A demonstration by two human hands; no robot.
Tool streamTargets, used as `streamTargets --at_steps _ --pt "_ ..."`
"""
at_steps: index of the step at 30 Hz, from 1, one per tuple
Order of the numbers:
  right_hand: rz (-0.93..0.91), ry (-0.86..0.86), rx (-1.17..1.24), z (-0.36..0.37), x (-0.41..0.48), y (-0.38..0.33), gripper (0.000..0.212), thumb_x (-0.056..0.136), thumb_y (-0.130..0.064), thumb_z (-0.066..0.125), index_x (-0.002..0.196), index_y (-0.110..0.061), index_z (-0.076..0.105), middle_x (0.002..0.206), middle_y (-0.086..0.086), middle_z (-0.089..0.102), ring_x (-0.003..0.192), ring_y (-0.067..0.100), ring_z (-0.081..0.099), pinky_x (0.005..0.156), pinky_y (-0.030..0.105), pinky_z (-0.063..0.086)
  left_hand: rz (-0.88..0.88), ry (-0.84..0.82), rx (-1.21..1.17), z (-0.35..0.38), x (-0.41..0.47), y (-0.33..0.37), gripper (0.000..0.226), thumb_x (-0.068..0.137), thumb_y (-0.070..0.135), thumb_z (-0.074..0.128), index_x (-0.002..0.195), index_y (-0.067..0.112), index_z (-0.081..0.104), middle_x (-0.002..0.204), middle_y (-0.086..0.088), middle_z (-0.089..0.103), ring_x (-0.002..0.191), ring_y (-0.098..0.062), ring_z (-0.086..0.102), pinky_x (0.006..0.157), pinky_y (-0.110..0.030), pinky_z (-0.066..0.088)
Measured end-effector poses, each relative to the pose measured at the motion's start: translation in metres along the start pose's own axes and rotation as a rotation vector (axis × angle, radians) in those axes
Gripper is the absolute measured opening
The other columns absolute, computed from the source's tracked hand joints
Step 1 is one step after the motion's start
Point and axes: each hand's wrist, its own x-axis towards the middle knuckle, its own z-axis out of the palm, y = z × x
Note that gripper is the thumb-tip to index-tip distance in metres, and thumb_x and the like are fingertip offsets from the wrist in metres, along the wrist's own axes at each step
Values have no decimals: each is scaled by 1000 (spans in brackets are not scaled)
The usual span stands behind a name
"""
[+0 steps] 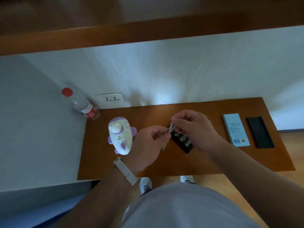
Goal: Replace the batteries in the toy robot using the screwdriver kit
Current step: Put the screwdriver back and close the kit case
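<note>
We are standing at a brown wooden counter (205, 162) set against a white wall, early in the job by our judgement: the driver is only being made ready, and opening the toy, swapping the batteries and closing it all seem to be ahead of us. No batteries are showing anywhere in view.

The toy robot (120, 135) is lying on the counter to the left of our hands, near a plastic bottle (82, 104) in the corner. It is white and rounded with purple patches and small purple side fins, and nobody is touching it; we cannot make out a battery cover or any screw from here.

Our left hand (148, 145) is curling closed around the slim silver screwdriver handle (167, 137), holding it slanted above the counter. Our right hand (194, 127) is pinching at the handle's upper end, grip nearly closed; whether it is holding a bit there is too small to tell.

Beneath the hands, the black bit tray (182, 140) is lying open with rows of silver bits. Well to the right are lying a pale blue box (236, 130) and a black sleeve (260, 132).
</note>
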Motion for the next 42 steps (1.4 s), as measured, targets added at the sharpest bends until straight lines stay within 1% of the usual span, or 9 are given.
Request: streamTargets --at_steps 7,10,14,17,23,30,34,38,42 --pt "80 -101 -57 -50 8 7 8 90 -15 66 85 -15 73 73 3 67 68 13 60 69 26 52 -44 60 63 48 8 4 10 99 29 62 96 35 69 80 23 68 77 0 64 71 -21 55" --pt "113 -142 -23 -67 13 12 8 90 -19 67 87 -15 73 75 1 67 69 12 61 68 25 54 -58 106 87 67 10 5 13 98 30 62 91 39 68 81 24 68 78 -2 64 68 -19 52" --pt "130 -185 87 -95 23 16 13 91 -11 65 82 -16 74 75 2 66 71 14 60 71 27 54 -130 156 95 91 10 -5 10 95 35 64 87 39 68 78 21 68 74 -5 63 64 -22 53" --pt "114 -245 -52 -111 36 22 9 92 -9 63 89 -10 71 76 4 68 71 15 61 70 27 52 -236 233 -69 106 10 -17 6 94 34 67 91 32 73 80 9 73 75 -12 69 64 -23 59" --pt "198 -350 -305 -116 65 44 7 93 -11 63 95 -9 69 80 2 74 72 12 68 66 19 54 -441 382 -260 122 23 -43 4 93 24 71 95 23 74 83 5 78 79 -15 75 61 -19 58" --pt "203 -440 -616 -110 100 80 3 90 -14 66 90 -15 69 80 2 74 76 16 72 77 36 60 -649 530 -334 135 54 -85 2 91 17 72 92 19 72 77 1 78 80 -21 76 69 -32 63" --pt "97 -520 -879 -106 116 95 9 90 -23 62 83 -27 66 76 -7 70 72 11 66 64 30 53 -641 605 -323 146 71 -98 3 90 19 72 88 21 71 80 5 78 66 -6 74 52 -18 52" --pt "60 -544 -968 -98 128 110 18 93 -23 60 79 -34 62 78 -14 66 73 4 62 60 21 42 -643 620 -255 151 79 -111 5 90 23 71 87 27 71 81 8 76 72 -8 74 62 -26 59" --pt "46 -581 -1001 -94 135 121 19 93 -24 61 79 -37 62 85 -16 67 78 2 62 59 21 44 -656 596 -190 154 80 -121 5 90 29 70 85 31 70 82 9 74 75 -11 72 58 -24 54"
